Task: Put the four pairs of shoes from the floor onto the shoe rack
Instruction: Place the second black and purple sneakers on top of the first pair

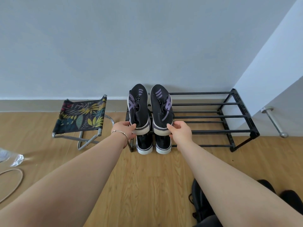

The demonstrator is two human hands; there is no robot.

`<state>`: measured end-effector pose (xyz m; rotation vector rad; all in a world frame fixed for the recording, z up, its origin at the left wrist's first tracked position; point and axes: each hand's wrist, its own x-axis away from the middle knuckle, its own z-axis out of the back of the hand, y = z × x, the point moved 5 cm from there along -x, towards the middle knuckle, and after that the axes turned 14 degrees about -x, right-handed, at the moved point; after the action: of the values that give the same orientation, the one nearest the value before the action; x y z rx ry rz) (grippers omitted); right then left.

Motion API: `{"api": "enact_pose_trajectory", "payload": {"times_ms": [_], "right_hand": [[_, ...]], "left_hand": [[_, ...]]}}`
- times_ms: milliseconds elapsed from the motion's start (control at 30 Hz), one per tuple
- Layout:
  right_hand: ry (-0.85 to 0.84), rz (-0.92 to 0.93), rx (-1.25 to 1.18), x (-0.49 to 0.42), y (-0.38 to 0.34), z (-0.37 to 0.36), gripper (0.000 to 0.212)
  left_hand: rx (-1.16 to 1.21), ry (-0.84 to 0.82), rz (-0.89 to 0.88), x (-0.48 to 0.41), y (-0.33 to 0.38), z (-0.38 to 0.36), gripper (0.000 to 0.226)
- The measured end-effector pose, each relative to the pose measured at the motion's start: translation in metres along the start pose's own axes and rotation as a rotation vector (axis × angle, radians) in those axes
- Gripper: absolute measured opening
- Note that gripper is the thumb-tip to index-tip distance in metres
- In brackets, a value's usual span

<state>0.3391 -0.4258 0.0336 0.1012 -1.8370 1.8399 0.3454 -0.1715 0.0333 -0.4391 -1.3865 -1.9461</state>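
Both bare arms stretched forward, left hand [125,129] and right hand [179,129] level, side by side, fingers curled tight in a grip.

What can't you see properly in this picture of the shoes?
- Lower pair of shoes: toes hidden under the purple-striped shoes, head view.
- Dark things on the floor: covered by the right arm and cut by the bottom edge.
- Clear plastic thing: cut off by the left edge.
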Motion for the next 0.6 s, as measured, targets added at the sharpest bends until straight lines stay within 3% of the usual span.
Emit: {"api": "enact_pose_trajectory", "payload": {"times_ms": [233, 467, 600], "right_hand": [[-0.004, 0.052, 0.109, 0.002, -0.006, -0.001, 0.038], [-0.034, 0.288, 0.498, 0.011, -0.023, -0.009, 0.034], [-0.031, 0.510, 0.753, 0.024, -0.033, -0.008, 0.051]], "left_hand": [[-0.160, 0.064, -0.051, 0.002, 0.004, 0.002, 0.048], [-0.746, 0.261, -0.406, 0.026, 0.023, 0.001, 0.048], [-1.120, 0.342, -0.549, 0.046, 0.031, -0.009, 0.049]]}}
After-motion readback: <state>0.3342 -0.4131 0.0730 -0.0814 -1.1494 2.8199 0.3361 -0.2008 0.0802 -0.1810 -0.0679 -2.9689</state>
